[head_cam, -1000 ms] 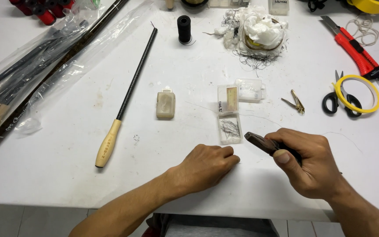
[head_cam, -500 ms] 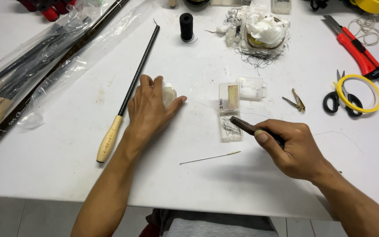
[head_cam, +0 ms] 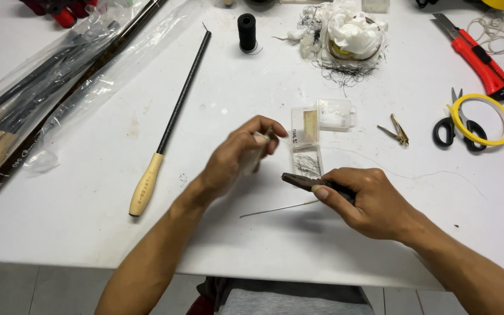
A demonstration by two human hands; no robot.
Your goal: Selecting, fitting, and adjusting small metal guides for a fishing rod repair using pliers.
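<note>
At frame centre, the left hand (head_cam: 241,153) hovered, fingers pinching what looked like a small pale block (head_cam: 256,150); the right hand (head_cam: 368,201) gripped dark pliers (head_cam: 300,181).

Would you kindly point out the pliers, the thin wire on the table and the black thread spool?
pliers (head_cam: 296,180), head view, on the dark jaws protruding from the right hand.
thin wire (head_cam: 275,209), head view, mid-length.
black thread spool (head_cam: 246,31), head view, on its side.

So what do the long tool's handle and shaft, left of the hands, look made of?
The handle looks like pale, unvarnished wood: matte tan with faint grain and dark print. The shaft is matte black, perhaps carbon or painted metal; the look cannot settle it.
</note>
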